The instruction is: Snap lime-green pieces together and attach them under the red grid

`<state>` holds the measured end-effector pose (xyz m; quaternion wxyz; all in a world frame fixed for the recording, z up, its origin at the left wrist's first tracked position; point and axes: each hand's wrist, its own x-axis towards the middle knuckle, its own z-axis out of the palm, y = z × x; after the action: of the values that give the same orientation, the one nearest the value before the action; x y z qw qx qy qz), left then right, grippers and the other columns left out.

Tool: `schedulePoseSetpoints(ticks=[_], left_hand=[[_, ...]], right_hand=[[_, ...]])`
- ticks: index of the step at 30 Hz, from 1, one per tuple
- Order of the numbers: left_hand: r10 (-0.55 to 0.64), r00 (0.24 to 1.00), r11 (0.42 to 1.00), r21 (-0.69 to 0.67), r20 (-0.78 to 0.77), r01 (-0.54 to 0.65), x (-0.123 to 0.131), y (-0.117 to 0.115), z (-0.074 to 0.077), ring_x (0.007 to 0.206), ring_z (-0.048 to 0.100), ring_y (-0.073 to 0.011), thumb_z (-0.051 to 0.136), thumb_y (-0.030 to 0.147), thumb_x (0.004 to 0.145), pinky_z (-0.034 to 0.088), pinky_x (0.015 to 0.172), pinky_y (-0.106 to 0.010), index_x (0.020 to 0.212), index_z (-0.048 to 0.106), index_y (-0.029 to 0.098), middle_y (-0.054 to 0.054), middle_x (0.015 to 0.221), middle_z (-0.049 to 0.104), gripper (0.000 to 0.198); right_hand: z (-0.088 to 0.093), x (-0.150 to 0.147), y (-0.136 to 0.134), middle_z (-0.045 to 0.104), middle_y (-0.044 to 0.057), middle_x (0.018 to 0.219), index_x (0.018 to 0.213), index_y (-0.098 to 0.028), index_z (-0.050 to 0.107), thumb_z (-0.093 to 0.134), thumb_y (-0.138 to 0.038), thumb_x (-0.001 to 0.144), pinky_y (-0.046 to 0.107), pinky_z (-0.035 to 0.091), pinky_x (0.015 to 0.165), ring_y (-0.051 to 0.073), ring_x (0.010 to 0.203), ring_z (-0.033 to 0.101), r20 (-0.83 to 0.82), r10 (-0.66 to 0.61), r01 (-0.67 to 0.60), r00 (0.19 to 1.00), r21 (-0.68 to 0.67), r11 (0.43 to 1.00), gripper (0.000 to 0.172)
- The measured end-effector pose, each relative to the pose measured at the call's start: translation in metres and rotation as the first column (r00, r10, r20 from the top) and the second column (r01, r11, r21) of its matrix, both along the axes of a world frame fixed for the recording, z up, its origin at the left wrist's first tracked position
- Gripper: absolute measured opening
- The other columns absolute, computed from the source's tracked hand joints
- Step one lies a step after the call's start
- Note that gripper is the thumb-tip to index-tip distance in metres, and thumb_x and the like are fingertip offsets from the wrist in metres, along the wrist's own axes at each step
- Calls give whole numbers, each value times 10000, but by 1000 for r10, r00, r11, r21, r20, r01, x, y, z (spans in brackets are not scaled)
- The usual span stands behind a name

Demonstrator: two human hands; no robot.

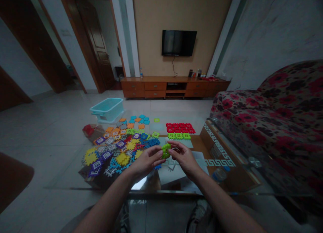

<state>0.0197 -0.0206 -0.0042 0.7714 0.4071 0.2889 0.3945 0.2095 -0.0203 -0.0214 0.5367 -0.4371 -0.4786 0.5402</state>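
Note:
Between my two hands, above the glass table, is a lime-green interlocking plastic building piece (166, 151). My left hand (148, 159) pinches its left side, and my right hand (183, 157) grips its right side. Just beyond them lies a row of joined lime-green pieces (179, 136), with a block of joined red pieces (180, 128) behind it. To the left spreads a loose heap of pieces, among them yellow ones (122, 159), blue ones (151, 142) and purple ones with white window frames (97, 165).
The glass table (75, 180) has a see-through top over a lower shelf with papers and a clear jar (219, 175). A turquoise plastic bin (107, 110) stands at the far left. A flowered sofa (275, 122) is on the right, a low TV cabinet (155, 88) at the back.

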Motion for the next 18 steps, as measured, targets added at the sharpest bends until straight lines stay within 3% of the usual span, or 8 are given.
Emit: schedulePoseSetpoints(ticks=[10,18], left_hand=[[-19,998,1000,20,-57,20,0,0,-3,982,643,-178,814,359,774,515,922,-342,975,638,163,-72,1017,643,331],[64,989,997,-29,-134,-68,1,4,-8,833,678,-171,869,369,690,545,766,-316,1013,571,173,-67,939,665,481]], right_hand=[[1,0,-2,623,-8,798,1061,-255,722,785,-416,731,304,478,669,127,672,545,40,55,-55,998,8,998,372],[-6,-1,1,660,19,832,1093,-229,693,733,-443,777,328,504,675,157,710,593,132,138,-143,982,27,989,383]])
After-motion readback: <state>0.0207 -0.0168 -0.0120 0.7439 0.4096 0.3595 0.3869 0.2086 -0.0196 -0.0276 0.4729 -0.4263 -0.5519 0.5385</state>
